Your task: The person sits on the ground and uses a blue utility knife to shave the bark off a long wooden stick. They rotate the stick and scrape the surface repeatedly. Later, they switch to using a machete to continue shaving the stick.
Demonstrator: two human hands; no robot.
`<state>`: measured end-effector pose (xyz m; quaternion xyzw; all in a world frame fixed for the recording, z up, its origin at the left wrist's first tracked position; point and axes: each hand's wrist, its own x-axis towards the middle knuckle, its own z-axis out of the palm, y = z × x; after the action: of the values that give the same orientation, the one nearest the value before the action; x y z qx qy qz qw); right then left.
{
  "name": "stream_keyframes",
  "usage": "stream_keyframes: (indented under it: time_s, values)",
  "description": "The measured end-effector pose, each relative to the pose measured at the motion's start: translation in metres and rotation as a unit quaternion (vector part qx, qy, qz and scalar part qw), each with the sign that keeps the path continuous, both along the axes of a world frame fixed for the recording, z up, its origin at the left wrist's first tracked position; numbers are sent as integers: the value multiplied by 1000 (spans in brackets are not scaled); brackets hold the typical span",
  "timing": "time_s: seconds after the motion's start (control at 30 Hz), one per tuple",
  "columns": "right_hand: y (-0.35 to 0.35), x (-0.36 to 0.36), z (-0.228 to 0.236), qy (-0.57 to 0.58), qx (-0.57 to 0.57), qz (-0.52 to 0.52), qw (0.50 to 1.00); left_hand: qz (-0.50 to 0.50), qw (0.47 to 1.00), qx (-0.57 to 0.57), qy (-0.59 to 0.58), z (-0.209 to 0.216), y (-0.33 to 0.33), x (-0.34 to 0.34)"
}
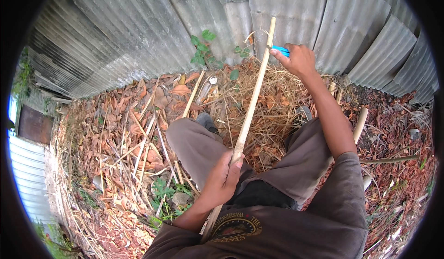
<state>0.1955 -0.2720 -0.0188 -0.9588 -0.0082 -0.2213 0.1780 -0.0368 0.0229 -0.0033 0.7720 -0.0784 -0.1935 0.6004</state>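
A long pale wooden pole (253, 99) slants from my lap up toward the metal fence. My left hand (221, 181) is closed around its lower part, close to my body. In my right hand (298, 59) is a blue-handled knife (280, 51), with the fingers wrapped round the handle. Its blade meets the pole a little below the far tip; the blade itself is small and hard to make out. A thin curled shaving (250, 34) stands off the pole's left side beside the blade.
Corrugated metal sheets (290, 16) form a fence ahead. Dry straw-like strips (231, 90) lie between my bent legs. Several peeled sticks (147, 141) rest on dry leaves at left. A thicker pole (360, 124) and a thin branch (391, 159) lie at right.
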Motion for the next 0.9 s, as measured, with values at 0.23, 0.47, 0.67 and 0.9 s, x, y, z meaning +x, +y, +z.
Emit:
stream_keyframes:
  time_s: [0.23,0.47,0.67,0.9]
  values:
    - [-111,32,-24,64,109,-246,961,-71,996,-42,42,-11,6,-33]
    - [-13,-45,-2,100,56,13,993,-2,977,-166,135,-16,11,4]
    - [59,-90,-4,44,16,205,978,2,959,-241,147,-7,3,25]
    - [65,-88,-15,38,4,203,978,26,974,-188,120,-6,1,26]
